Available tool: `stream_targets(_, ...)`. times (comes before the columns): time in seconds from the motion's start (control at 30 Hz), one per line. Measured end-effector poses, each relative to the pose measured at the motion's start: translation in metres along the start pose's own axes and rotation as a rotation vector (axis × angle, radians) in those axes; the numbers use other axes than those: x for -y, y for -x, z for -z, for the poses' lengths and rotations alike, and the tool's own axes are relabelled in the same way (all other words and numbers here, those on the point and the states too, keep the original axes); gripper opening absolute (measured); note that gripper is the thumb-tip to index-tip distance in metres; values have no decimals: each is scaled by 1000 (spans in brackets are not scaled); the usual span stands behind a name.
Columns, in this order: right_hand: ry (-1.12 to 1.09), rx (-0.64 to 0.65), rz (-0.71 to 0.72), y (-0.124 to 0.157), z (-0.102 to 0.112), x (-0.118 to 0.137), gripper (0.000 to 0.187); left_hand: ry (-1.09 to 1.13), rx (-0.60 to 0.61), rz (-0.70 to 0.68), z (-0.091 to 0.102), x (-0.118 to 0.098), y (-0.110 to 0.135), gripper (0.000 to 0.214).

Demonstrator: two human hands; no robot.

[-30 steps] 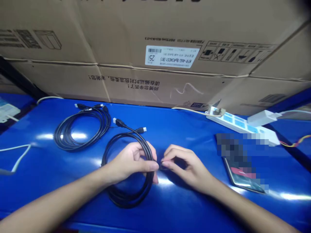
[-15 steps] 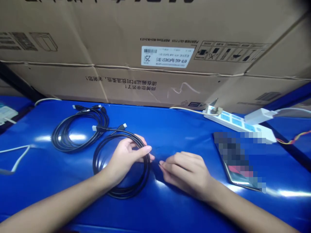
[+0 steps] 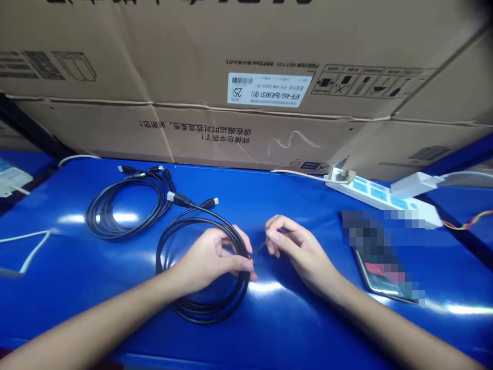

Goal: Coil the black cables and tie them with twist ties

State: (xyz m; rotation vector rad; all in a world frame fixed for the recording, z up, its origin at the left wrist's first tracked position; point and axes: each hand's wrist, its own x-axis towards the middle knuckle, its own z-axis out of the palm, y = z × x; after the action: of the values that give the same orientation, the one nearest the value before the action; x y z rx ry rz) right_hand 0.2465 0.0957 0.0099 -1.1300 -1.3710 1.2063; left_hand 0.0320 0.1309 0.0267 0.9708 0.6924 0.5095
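Note:
My left hand (image 3: 213, 255) grips the right side of a coiled black cable (image 3: 164, 257), its fingers curled around the loops. Two black plugs with metal tips, one (image 3: 179, 200) larger than the other (image 3: 210, 203), stick out at the coil's top. My right hand (image 3: 296, 244) is close beside the coil, with its fingertips pinched on a thin dark strand (image 3: 261, 247) that runs towards the cable under my left fingers. Another bundled black cable (image 3: 100, 231) lies to the upper left, apart from both hands.
A white power strip (image 3: 379, 198) and white adapter (image 3: 416, 185) sit at the right, near a phone (image 3: 385, 280) that is partly pixelated. A large cardboard box (image 3: 269, 61) walls the far edge of the blue table (image 3: 308, 329). White cable (image 3: 26, 252) lies at the left.
My right hand has lifted and moved towards the coil, pinching the thin strand. My left hand has shifted right and down along the coil, and the plugs now lie further right.

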Motion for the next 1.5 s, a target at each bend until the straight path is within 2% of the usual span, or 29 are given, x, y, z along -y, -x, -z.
stream_targets(0.07,-32,6,-68,-2,1,-4,28,19,-33,-34,2,-2,-1,26)
stream_targets(0.2,-75,-22,-107,-3,2,-6,30,96,-106,-91,6,-5,-5,29)
stream_targets(0.37,-83,-95,-104,-2,4,-6,30,139,-41,-92,7,-2,-6,33)
stream_targets(0.53,-28,-94,-126,-5,8,-4,32,103,6,-83,6,4,-6,37)
stream_targets(0.7,27,-229,-138,-17,30,1,32,66,-1,-95,9,1,-3,40)
stream_targets(0.77,147,-258,-109,-22,40,4,30,14,-12,-104,9,0,-1,40)
stream_targets(0.83,365,-253,-46,-23,47,6,27,-50,-33,-91,10,2,-1,43)
stream_targets(0.9,606,-206,40,-21,50,6,23,-196,-80,-47,10,4,-1,44)
stream_targets(0.97,844,-116,108,-18,49,3,21,-415,-121,8,10,1,2,36)
stream_targets(1.03,1079,-39,148,-16,47,-1,26,-622,-122,38,11,-11,8,30)
stream_targets(1.1,1182,-31,160,-13,44,-2,32,-814,-137,10,15,-30,18,33)
stream_targets(1.13,1186,-42,166,-12,42,-1,34,-1049,-209,-31,17,-41,23,37)
stream_targets(1.2,1153,-34,210,-9,36,3,33,-1456,-498,-56,24,-60,31,41)
stream_targets(1.27,1073,17,276,-4,26,9,31,-1698,-708,54,32,-68,36,47)
stream_targets(1.3,1026,67,309,0,20,11,30,-1758,-738,136,36,-69,38,51)
stream_targets(1.4,964,300,374,9,2,15,33,-1790,-660,301,43,-59,37,64)
stream_targets(1.5,981,504,391,14,-8,14,40,-1703,-577,283,50,-52,34,39)
